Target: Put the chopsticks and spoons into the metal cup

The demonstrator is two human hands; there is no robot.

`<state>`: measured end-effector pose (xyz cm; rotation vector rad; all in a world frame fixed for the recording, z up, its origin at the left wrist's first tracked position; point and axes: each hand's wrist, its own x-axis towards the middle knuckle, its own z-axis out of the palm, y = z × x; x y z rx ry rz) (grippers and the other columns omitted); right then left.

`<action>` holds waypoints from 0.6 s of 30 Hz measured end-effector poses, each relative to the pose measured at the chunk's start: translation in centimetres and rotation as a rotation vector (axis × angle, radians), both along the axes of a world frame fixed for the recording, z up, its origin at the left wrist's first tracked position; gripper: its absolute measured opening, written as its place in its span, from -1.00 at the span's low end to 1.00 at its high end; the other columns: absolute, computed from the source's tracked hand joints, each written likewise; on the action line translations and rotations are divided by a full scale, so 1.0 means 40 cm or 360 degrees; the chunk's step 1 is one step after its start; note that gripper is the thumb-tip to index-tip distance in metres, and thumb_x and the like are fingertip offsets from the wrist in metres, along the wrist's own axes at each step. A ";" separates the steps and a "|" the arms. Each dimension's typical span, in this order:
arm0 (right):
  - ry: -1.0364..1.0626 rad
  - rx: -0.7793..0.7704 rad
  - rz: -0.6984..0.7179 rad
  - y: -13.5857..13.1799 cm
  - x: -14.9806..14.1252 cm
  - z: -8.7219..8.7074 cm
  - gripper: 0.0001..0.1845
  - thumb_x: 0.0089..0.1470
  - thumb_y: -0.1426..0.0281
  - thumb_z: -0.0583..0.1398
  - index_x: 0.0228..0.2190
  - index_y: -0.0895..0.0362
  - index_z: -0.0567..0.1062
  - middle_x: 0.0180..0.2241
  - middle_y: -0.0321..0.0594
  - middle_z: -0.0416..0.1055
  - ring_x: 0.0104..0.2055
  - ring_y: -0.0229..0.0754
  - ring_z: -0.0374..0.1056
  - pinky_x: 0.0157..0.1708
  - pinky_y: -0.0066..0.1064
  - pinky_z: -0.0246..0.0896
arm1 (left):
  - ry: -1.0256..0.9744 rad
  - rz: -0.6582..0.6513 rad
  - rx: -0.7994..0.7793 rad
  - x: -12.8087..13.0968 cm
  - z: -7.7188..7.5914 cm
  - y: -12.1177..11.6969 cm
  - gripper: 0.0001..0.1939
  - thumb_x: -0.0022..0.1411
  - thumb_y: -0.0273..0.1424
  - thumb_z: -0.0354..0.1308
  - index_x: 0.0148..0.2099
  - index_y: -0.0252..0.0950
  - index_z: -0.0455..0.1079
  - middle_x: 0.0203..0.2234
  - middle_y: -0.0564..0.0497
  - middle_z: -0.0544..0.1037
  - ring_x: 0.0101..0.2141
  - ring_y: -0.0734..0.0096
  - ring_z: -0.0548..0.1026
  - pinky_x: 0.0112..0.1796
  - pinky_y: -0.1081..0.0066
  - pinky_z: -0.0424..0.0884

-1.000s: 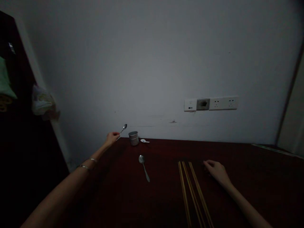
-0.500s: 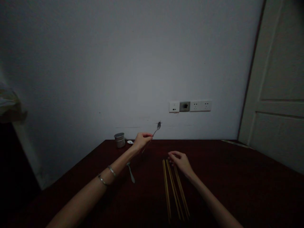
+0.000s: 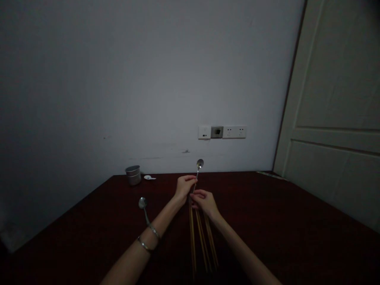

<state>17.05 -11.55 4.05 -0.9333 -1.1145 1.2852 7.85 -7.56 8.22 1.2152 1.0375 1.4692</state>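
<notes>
My left hand (image 3: 184, 187) pinches the handle of a metal spoon (image 3: 200, 163), held bowl up above the table. My right hand (image 3: 205, 202) is closed at the lower end of the same handle, just below my left hand; its fingertips partly hide the handle end. Under and below my right hand lie several wooden chopsticks (image 3: 203, 241) in three side-by-side pairs, their far ends partly covered. To the left, a second metal spoon (image 3: 143, 203) lies on the table, the end of its handle hidden by my left forearm.
A metal cup (image 3: 133, 175) stands at the table's back left, with a small white spoon (image 3: 149, 177) beside it. The dark red table (image 3: 252, 221) meets a wall with sockets (image 3: 234, 132). A pale door (image 3: 335, 118) is at the right.
My left hand has carried the spoon from beside the cup rightward to my right hand. My right hand has moved left over the chopsticks and closed on the handle. The view has turned right.
</notes>
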 end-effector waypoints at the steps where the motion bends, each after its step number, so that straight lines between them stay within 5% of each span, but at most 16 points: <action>1: 0.0005 0.0001 0.0012 0.000 -0.002 -0.002 -0.62 -0.41 0.25 0.34 -0.51 0.22 0.42 -0.62 -0.29 0.40 -0.58 -0.29 0.34 -0.61 -0.47 0.30 | -0.0043 -0.0007 -0.0012 0.000 -0.005 0.003 -0.84 -0.23 -0.48 0.24 -0.45 -0.38 0.46 -0.63 0.03 0.46 -0.59 0.51 0.38 -0.51 0.50 0.26; 6: -0.0028 0.0057 -0.0009 -0.004 -0.001 0.004 -0.63 -0.37 0.20 0.32 -0.53 0.22 0.42 -0.62 -0.25 0.41 -0.56 -0.27 0.36 -0.63 -0.49 0.30 | -0.0126 -0.0021 0.0002 -0.009 -0.007 0.009 -0.80 -0.23 -0.44 0.27 -0.43 -0.39 0.47 -0.58 -0.01 0.49 -0.57 0.49 0.40 -0.47 0.47 0.29; 9: -0.0101 0.0166 -0.0100 -0.001 0.023 0.032 -0.63 -0.33 0.18 0.29 -0.51 0.22 0.44 -0.61 -0.26 0.40 -0.55 -0.26 0.35 -0.65 -0.47 0.31 | 0.0128 -0.0009 0.0083 -0.029 0.020 -0.004 -0.77 -0.16 -0.35 0.24 -0.40 -0.40 0.49 -0.56 -0.03 0.51 -0.55 0.47 0.40 -0.46 0.47 0.27; 14: -0.0494 0.0458 -0.0390 0.016 0.106 0.126 -0.62 -0.21 0.15 0.21 -0.44 0.22 0.49 -0.57 -0.22 0.41 -0.53 -0.21 0.34 -0.69 -0.45 0.29 | 0.0958 -0.0001 0.0468 -0.075 0.119 -0.072 -0.77 -0.04 -0.27 0.18 -0.43 -0.34 0.52 -0.51 -0.05 0.55 -0.44 0.35 0.45 -0.37 0.43 0.27; 18: -0.0901 0.0610 -0.0547 0.014 0.178 0.218 -0.60 -0.13 0.14 0.15 -0.41 0.23 0.52 -0.53 -0.17 0.45 -0.66 -0.27 0.28 -0.72 -0.47 0.19 | 0.1157 0.0271 0.0833 -0.095 0.205 -0.140 -0.88 -0.04 -0.34 0.21 -0.44 -0.26 0.52 -0.46 -0.04 0.54 -0.35 0.31 0.42 -0.25 0.39 0.25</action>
